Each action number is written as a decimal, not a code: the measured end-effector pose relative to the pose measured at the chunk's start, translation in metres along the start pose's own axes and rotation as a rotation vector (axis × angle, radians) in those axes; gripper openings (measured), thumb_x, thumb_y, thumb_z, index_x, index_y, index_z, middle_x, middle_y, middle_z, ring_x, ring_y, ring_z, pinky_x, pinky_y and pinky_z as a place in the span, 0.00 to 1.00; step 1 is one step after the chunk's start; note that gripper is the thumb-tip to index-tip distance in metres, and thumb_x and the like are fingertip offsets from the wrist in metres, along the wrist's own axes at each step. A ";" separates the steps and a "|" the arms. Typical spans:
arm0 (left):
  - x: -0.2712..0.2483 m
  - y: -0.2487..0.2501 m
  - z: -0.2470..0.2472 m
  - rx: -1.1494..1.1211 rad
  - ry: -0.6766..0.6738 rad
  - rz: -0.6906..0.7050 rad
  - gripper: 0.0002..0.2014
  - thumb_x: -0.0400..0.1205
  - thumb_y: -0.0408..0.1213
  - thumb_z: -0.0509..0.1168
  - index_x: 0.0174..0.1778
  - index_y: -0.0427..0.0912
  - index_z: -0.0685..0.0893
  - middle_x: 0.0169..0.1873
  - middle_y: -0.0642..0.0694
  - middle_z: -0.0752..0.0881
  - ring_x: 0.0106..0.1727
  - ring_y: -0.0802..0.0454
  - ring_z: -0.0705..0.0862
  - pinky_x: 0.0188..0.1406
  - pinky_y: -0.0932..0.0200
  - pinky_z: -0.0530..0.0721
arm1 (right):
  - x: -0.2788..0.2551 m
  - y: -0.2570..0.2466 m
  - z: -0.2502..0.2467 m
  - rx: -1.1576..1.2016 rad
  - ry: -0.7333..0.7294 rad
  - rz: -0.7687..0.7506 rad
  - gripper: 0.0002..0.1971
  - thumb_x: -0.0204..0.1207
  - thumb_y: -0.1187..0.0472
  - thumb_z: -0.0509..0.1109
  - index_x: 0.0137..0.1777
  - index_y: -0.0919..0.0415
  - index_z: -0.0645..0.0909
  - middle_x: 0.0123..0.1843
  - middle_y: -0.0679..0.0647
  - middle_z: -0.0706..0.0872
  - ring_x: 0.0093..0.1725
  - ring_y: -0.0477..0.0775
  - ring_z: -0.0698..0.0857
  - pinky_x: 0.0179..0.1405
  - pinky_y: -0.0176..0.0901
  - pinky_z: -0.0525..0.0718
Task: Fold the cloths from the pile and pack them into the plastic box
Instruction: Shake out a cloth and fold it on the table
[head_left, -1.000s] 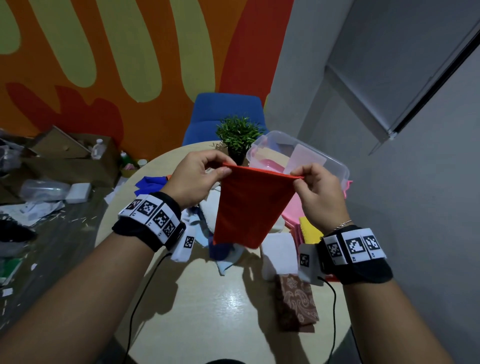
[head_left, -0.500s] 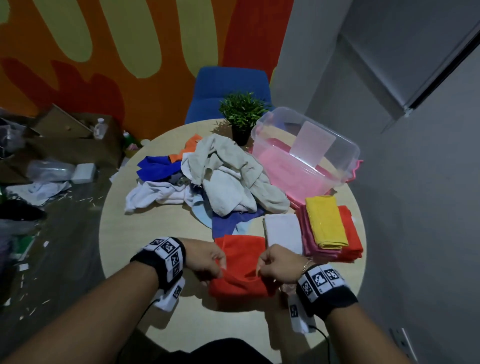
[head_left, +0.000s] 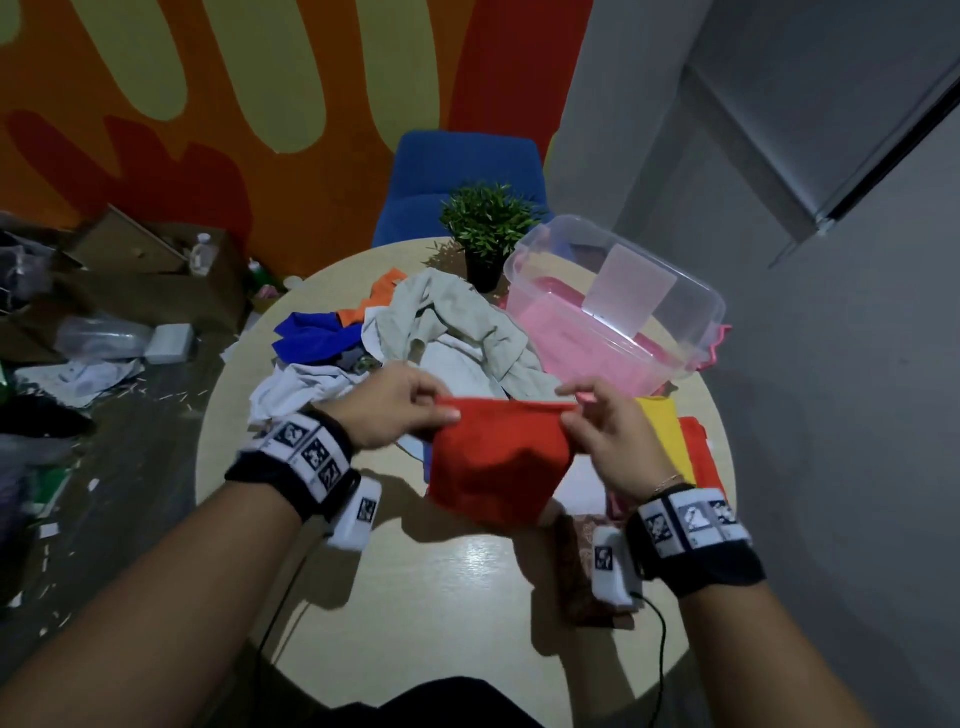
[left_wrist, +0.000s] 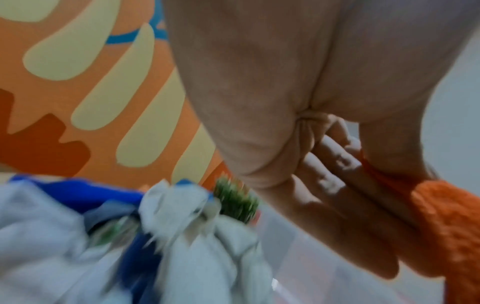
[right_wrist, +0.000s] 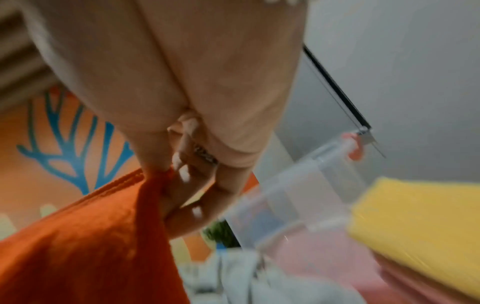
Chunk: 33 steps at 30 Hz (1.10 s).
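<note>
— Head view first: red cloth (head_left: 498, 462) held up over the round table (head_left: 467, 597), left hand (head_left: 395, 410) and right hand (head_left: 602, 436) each pinching a top corner, lower half hanging loose. Any risk?

— Could slip from a thin pinch, or drape unevenly and fold crooked. Also hanging close over the unfolded pile (head_left: 447, 338); might snag or drag a piece along.

— Around it?

— Plastic box (head_left: 623, 306) at the far right of the table, open, apart from the hands. Folded stack with yellow cloth (head_left: 662, 426) just beside the right hand, between cloth and box. Potted plant (head_left: 488, 228) behind the pile.

— Left wrist view?

— Fingers (left_wrist: 337, 205) closed against the thumb, orange-red fabric clamped between. Pile blurred below.

— Right wrist view?

— Same clamp: thumb and fingers (right_wrist: 192, 195) nipping the hemmed edge. Box wall and yellow cloth near, blurred; could knock the stack when lowering.
</note>
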<state>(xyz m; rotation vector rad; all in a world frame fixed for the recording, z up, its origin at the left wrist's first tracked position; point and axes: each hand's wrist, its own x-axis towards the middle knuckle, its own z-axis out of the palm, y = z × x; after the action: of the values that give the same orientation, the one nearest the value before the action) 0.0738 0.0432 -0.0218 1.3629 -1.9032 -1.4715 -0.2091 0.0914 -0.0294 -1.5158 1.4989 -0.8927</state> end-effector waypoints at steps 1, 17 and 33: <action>0.000 0.016 -0.008 -0.056 0.055 0.047 0.02 0.80 0.33 0.73 0.42 0.42 0.91 0.36 0.48 0.92 0.40 0.53 0.91 0.44 0.56 0.90 | 0.002 -0.017 -0.008 0.015 0.022 -0.076 0.13 0.81 0.72 0.69 0.52 0.51 0.84 0.43 0.50 0.89 0.40 0.51 0.87 0.39 0.47 0.89; -0.017 0.087 -0.048 0.140 0.320 0.442 0.07 0.79 0.29 0.75 0.47 0.46 0.92 0.43 0.54 0.90 0.44 0.58 0.89 0.46 0.59 0.89 | 0.012 -0.100 -0.050 -0.542 0.258 -0.604 0.04 0.74 0.60 0.80 0.43 0.60 0.90 0.37 0.51 0.90 0.35 0.47 0.87 0.42 0.32 0.85; -0.010 0.085 -0.038 0.212 0.394 0.366 0.09 0.77 0.33 0.77 0.51 0.49 0.91 0.42 0.52 0.91 0.42 0.55 0.88 0.47 0.54 0.89 | 0.015 -0.102 -0.039 -0.459 0.266 -0.358 0.14 0.77 0.66 0.71 0.59 0.51 0.88 0.38 0.36 0.84 0.37 0.42 0.83 0.46 0.38 0.82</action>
<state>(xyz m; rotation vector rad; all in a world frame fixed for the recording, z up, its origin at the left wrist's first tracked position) 0.0682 0.0302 0.0702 1.1977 -1.9481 -0.7819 -0.1998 0.0714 0.0785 -2.1148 1.7370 -1.0333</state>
